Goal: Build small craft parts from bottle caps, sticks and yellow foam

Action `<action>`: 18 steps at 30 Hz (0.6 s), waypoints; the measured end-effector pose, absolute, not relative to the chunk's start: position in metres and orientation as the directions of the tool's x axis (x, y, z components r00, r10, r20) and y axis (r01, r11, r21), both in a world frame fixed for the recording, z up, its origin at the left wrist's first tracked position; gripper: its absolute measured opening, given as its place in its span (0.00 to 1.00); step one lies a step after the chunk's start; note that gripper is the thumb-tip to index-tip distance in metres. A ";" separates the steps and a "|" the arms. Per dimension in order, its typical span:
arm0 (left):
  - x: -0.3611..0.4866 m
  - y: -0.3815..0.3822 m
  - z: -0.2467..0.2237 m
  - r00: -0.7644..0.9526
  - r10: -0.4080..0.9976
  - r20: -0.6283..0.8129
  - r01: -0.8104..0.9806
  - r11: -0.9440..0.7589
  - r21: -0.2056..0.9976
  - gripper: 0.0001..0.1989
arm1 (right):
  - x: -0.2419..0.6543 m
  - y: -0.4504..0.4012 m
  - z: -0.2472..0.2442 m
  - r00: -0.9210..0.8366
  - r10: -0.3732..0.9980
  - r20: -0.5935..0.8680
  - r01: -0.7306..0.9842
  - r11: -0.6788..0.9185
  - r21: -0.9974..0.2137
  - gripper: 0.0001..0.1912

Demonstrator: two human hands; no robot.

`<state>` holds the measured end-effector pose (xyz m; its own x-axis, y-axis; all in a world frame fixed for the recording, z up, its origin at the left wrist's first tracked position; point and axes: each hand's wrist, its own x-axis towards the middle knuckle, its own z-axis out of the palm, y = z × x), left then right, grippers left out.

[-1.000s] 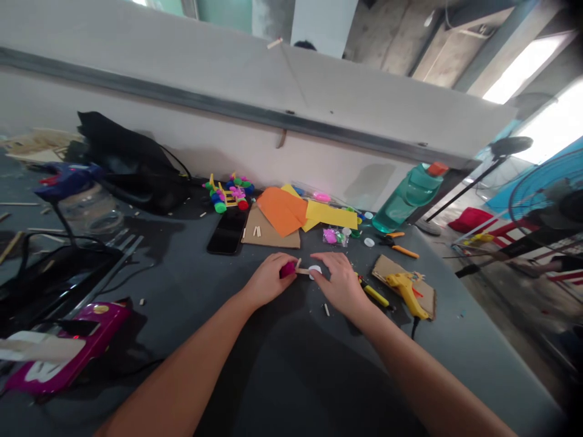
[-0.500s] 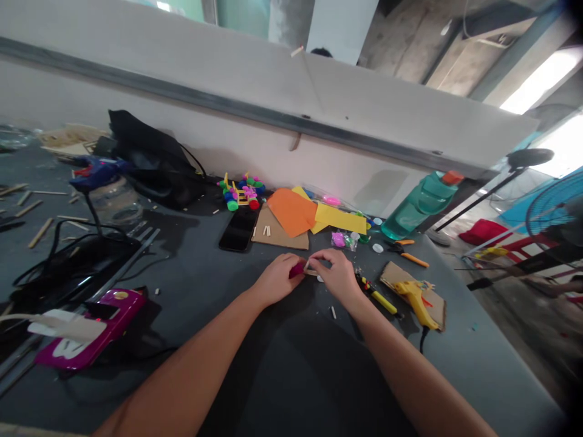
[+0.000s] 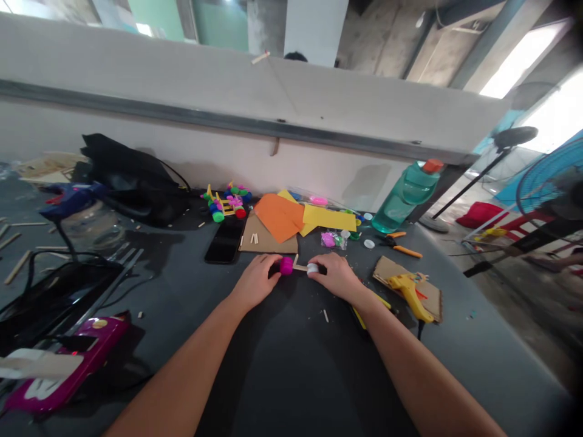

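Between both hands, low over the dark table, a thin wooden stick (image 3: 299,267) runs from a magenta bottle cap (image 3: 286,266) to a white bottle cap (image 3: 312,268). My left hand (image 3: 257,280) pinches the magenta cap. The fingers of my right hand (image 3: 336,274) are closed on the white cap. A short stick piece stands up near the magenta cap; whether it is fixed there I cannot tell. Just behind lies a cardboard sheet (image 3: 268,244) with small stick pieces (image 3: 254,238) and an orange paper (image 3: 280,215).
On the right, a yellow glue gun (image 3: 412,294) rests on cardboard (image 3: 381,268), near orange-handled pliers (image 3: 407,250) and a green bottle (image 3: 405,197). A phone (image 3: 225,241) and toy cars (image 3: 226,200) are behind left. A magenta power strip (image 3: 68,364) sits front left.
My right hand has gone from the stick's upper part to the white cap, which now shows clearly. The magenta cap is more exposed in my left hand. The camera view has shifted.
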<state>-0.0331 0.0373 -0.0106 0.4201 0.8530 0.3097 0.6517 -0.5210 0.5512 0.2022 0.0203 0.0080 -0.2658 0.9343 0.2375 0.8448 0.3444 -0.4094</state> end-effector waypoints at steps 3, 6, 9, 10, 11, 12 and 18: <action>-0.031 0.039 -0.013 0.360 0.880 0.310 0.666 -0.475 0.574 0.17 | 0.202 0.027 -0.003 -0.222 0.921 0.320 0.820 0.354 -0.450 0.12; -0.031 0.039 -0.013 0.356 0.876 0.327 0.667 -0.483 0.567 0.17 | 0.201 0.034 -0.013 -0.196 0.894 0.402 0.789 0.388 -0.477 0.15; -0.031 0.038 -0.012 0.368 0.868 0.334 0.665 -0.497 0.558 0.17 | 0.200 0.038 -0.018 -0.183 0.874 0.451 0.768 0.413 -0.489 0.17; -0.031 0.038 -0.012 0.364 0.870 0.332 0.668 -0.492 0.558 0.17 | 0.199 0.038 -0.018 -0.183 0.869 0.459 0.762 0.421 -0.492 0.18; -0.031 0.038 -0.011 0.357 0.874 0.329 0.674 -0.485 0.558 0.18 | 0.199 0.038 -0.018 -0.186 0.866 0.463 0.754 0.428 -0.498 0.19; -0.031 0.038 -0.011 0.351 0.878 0.325 0.679 -0.478 0.558 0.19 | 0.199 0.038 -0.018 -0.189 0.865 0.465 0.747 0.434 -0.504 0.21; -0.032 0.037 -0.011 0.354 0.878 0.321 0.679 -0.477 0.557 0.20 | 0.199 0.034 -0.015 -0.190 0.867 0.461 0.752 0.431 -0.500 0.24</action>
<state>-0.0317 0.0367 -0.0109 0.3537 0.8785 0.3211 0.6794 -0.4773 0.5573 0.1992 0.0343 -0.0155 -0.1901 0.8669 0.4608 0.7515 0.4305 -0.4999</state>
